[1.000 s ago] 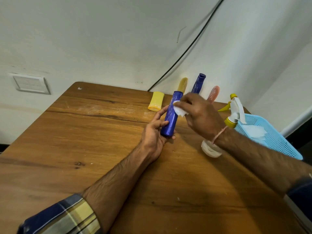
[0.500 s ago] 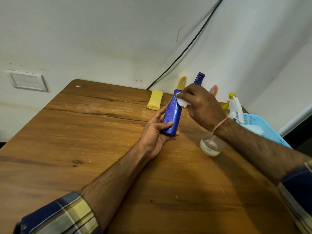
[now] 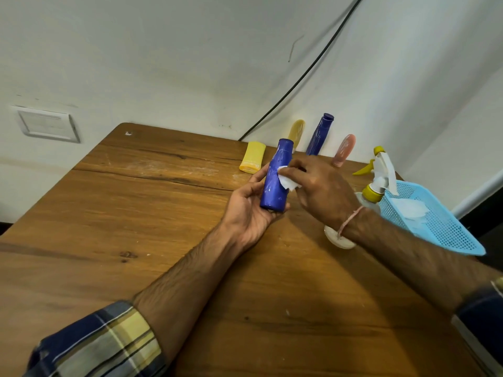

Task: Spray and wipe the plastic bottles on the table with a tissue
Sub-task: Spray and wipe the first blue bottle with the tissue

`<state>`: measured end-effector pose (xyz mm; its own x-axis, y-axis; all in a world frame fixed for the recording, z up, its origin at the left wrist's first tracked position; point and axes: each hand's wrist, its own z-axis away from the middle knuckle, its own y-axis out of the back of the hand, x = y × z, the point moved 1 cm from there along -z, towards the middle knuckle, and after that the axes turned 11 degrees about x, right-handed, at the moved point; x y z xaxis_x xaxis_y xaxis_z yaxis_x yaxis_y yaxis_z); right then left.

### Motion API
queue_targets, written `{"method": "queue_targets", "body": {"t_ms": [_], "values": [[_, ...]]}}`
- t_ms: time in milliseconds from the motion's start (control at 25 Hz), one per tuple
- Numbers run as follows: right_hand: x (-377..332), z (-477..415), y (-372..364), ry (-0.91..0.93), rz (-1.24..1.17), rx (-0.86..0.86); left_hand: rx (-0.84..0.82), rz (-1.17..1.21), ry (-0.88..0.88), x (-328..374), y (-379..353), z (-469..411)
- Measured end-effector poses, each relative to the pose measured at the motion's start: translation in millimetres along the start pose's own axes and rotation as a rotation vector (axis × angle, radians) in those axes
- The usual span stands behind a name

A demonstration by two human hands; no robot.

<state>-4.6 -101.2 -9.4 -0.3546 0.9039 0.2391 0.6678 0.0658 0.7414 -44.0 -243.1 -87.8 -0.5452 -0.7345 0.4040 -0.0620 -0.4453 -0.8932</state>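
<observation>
My left hand (image 3: 249, 210) grips the base of a blue plastic bottle (image 3: 276, 183) and holds it upright above the wooden table (image 3: 136, 219). My right hand (image 3: 318, 189) presses a white tissue (image 3: 287, 179) against the middle of that bottle's right side. The spray bottle (image 3: 377, 183), clear with a yellow collar and white trigger, stands just right of my right wrist, partly hidden by it. Along the wall are a yellow bottle lying flat (image 3: 253, 157), an upright yellow bottle (image 3: 296, 131), a second blue bottle (image 3: 319, 134) and a pink bottle (image 3: 344, 149).
A light blue perforated basket (image 3: 435, 227) with crumpled white tissue inside sits at the table's right edge. A black cable (image 3: 299, 80) runs down the wall to the table's back. A wall switch plate (image 3: 46, 123) is at the left.
My right hand slid the tissue from the bottle's neck down to its middle. The left hand kept its hold and tilted the bottle more upright.
</observation>
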Motion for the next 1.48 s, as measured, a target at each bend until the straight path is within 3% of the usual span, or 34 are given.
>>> {"method": "queue_targets", "body": {"t_ms": [240, 440, 680, 840, 1040, 1240, 1480], "values": [[-38.1, 26.7, 1.4, 0.147, -0.079, -0.097, -0.007, 0.101, 0.027, 5.7, 2.1, 6.9], [-9.7, 3.1, -0.3, -0.033, -0.023, -0.001, 0.009, 0.05, 0.036, 1.9, 1.0, 2.6], [-37.7, 10.6, 0.7, 0.112, -0.094, -0.07, -0.008, 0.131, 0.056, 2.2, 5.1, 3.0], [-15.8, -2.8, 0.0, -0.058, -0.051, 0.015, 0.011, 0.094, 0.062, 0.6, 4.9, 1.5], [-42.7, 19.1, 4.1, 0.144, -0.096, -0.103, 0.03, 0.142, 0.076, 4.2, 5.5, 5.2], [-17.7, -4.4, 0.3, -0.037, -0.062, 0.005, -0.019, 0.186, 0.086, 2.2, 6.0, 0.3], [-36.4, 10.8, 1.1, 0.114, -0.132, -0.047, -0.021, 0.209, 0.068, 7.0, 12.0, -2.6]]}}
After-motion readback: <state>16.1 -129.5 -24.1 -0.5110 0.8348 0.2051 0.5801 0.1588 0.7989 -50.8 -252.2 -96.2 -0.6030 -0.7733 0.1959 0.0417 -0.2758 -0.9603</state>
